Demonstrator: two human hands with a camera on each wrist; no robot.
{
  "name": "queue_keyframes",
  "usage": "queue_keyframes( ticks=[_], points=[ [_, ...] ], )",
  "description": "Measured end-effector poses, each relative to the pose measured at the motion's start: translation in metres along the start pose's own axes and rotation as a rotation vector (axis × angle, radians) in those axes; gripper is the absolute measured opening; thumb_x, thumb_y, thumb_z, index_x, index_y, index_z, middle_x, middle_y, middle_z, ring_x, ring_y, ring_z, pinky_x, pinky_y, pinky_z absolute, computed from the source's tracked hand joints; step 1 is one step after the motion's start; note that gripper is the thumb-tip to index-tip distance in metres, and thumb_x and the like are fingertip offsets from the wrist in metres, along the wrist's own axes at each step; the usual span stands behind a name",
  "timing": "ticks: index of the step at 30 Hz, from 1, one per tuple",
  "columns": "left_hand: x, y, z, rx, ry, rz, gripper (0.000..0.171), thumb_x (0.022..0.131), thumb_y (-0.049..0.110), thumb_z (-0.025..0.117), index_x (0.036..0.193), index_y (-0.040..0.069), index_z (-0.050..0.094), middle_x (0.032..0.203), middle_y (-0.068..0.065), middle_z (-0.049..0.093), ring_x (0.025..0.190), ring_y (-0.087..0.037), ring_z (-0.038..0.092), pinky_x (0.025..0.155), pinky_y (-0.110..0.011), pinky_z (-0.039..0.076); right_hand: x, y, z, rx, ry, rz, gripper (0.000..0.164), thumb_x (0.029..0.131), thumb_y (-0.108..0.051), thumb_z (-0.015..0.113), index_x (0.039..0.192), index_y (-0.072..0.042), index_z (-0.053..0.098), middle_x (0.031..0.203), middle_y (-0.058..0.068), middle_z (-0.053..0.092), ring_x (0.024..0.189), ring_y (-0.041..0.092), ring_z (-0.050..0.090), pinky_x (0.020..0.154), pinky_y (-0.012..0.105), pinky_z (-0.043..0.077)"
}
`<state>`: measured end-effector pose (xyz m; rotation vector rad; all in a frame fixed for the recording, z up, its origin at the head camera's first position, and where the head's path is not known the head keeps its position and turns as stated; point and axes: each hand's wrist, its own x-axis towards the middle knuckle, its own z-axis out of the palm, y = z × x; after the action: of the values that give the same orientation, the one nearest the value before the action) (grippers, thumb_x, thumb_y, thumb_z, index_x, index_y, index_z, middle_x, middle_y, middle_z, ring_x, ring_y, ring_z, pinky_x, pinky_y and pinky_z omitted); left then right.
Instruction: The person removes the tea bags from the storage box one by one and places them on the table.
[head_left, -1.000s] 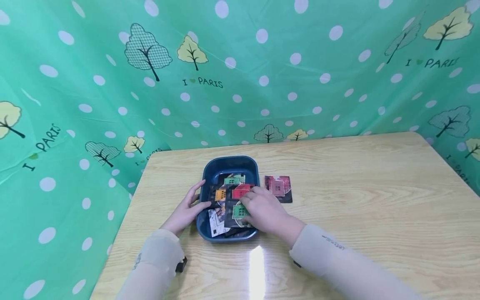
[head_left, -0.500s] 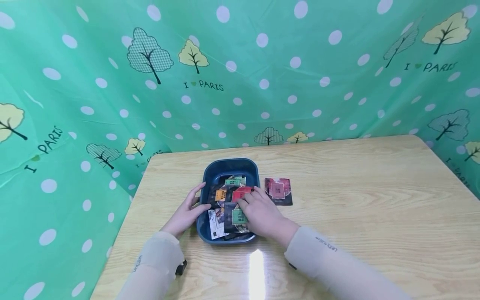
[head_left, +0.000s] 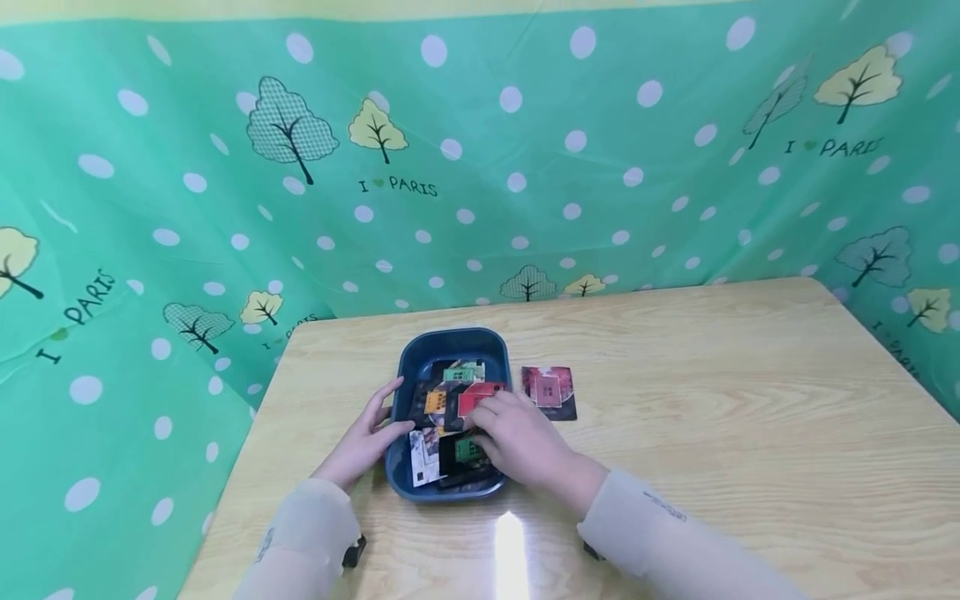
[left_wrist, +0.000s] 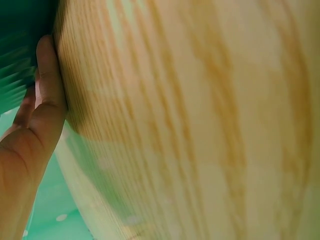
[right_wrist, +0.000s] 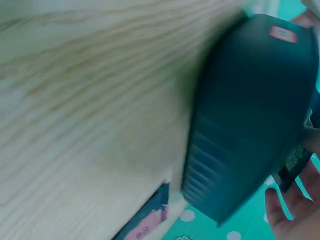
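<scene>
A dark blue rectangular tub (head_left: 414, 353) on the table holds several flat printed sachets. My left hand (head_left: 360, 443) steadies its left rim, the thumb over the edge; in the left wrist view the straight fingers (left_wrist: 49, 75) lie along the outer wall. My right hand (head_left: 517, 437) reaches over the right rim and pinches a black sachet with a green label (head_left: 467, 451), tilted in the tub's front half; its dark edge also shows in the right wrist view. Behind it lie a red-labelled sachet (head_left: 474, 403), an orange-labelled one (head_left: 435, 403) and another green-labelled one (head_left: 459, 375).
A pink-labelled sachet (head_left: 548, 392) lies on the wooden table (head_left: 690, 417) just right of the tub. Inside the tub, a white sachet (head_left: 423, 462) is at the front left. A green polka-dot curtain (head_left: 517, 158) hangs behind and left of the table.
My right hand has drawn the green-labelled sachet off the red-labelled one toward the tub's front, and it now tilts. The left hand stays at the rim. The head view has shifted slightly.
</scene>
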<state>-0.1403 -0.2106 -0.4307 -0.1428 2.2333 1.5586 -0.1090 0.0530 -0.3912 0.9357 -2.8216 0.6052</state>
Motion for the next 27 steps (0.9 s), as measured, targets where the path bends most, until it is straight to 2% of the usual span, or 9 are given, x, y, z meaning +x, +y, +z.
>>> queue_keyframes(
  ticks=[3,5,9,13,16,19,21,27],
  points=[
    [-0.001,-0.001,0.0,-0.009,0.007,-0.002,0.071,0.097,0.031,0.063,0.152,0.05,0.023,0.159,-0.022,0.026,0.133,-0.044,0.048,0.102,-0.051,0.049,-0.001,-0.001,-0.007,0.092,0.032,0.007,0.009,0.092,-0.016,0.071,0.1,-0.018,0.073,0.1,-0.005,0.072,0.097,0.012,0.064,0.092,0.033,0.053],
    [-0.001,-0.001,0.0,-0.011,0.002,0.009,0.071,0.097,0.031,0.063,0.152,0.049,0.023,0.159,-0.023,0.026,0.132,-0.044,0.049,0.102,-0.051,0.05,-0.002,0.0,-0.011,0.159,0.066,0.02,0.009,0.091,-0.012,0.071,0.099,-0.017,0.073,0.099,-0.004,0.073,0.097,0.013,0.066,0.09,0.032,0.055],
    [-0.003,-0.001,-0.001,-0.007,-0.003,0.018,0.071,0.096,0.032,0.064,0.153,0.048,0.023,0.16,-0.025,0.024,0.134,-0.046,0.047,0.103,-0.052,0.048,-0.006,0.005,-0.015,0.284,0.193,0.088,0.012,0.087,-0.009,0.075,0.097,-0.015,0.073,0.097,-0.001,0.075,0.093,0.014,0.07,0.084,0.029,0.058],
    [-0.003,-0.002,-0.001,0.002,0.007,0.005,0.072,0.096,0.033,0.064,0.152,0.048,0.023,0.16,-0.025,0.022,0.135,-0.047,0.044,0.104,-0.054,0.047,-0.009,0.013,-0.018,0.461,0.301,0.253,0.016,0.083,-0.008,0.078,0.098,-0.01,0.073,0.091,0.002,0.074,0.079,0.012,0.067,0.071,0.022,0.057],
    [-0.002,-0.004,-0.001,0.006,0.016,-0.003,0.072,0.095,0.033,0.064,0.152,0.048,0.023,0.161,-0.025,0.021,0.134,-0.047,0.046,0.104,-0.054,0.047,-0.011,0.024,-0.022,0.635,0.327,0.432,0.029,0.082,-0.007,0.078,0.109,-0.005,0.068,0.09,0.006,0.073,0.074,0.011,0.063,0.065,0.02,0.054],
    [-0.002,-0.004,0.0,0.004,0.024,-0.008,0.071,0.095,0.032,0.064,0.152,0.048,0.024,0.16,-0.025,0.023,0.133,-0.046,0.048,0.103,-0.053,0.048,-0.013,0.039,-0.026,0.755,0.352,0.591,0.041,0.082,-0.007,0.077,0.12,-0.003,0.062,0.095,0.01,0.071,0.077,0.012,0.064,0.066,0.019,0.055],
    [-0.001,-0.004,0.0,0.002,0.028,-0.008,0.071,0.096,0.031,0.064,0.152,0.048,0.024,0.159,-0.024,0.025,0.131,-0.044,0.05,0.102,-0.052,0.049,-0.016,0.05,-0.029,0.786,0.374,0.66,0.041,0.084,-0.008,0.077,0.121,-0.003,0.06,0.099,0.012,0.07,0.08,0.012,0.065,0.068,0.018,0.055],
    [-0.001,-0.003,0.002,-0.004,0.028,-0.004,0.071,0.096,0.03,0.064,0.152,0.048,0.024,0.158,-0.023,0.029,0.129,-0.042,0.053,0.1,-0.05,0.051,-0.03,0.082,-0.034,0.783,0.401,0.798,0.024,0.089,-0.015,0.074,0.107,-0.003,0.062,0.105,0.011,0.069,0.08,0.007,0.063,0.071,0.021,0.054]
  ],
)
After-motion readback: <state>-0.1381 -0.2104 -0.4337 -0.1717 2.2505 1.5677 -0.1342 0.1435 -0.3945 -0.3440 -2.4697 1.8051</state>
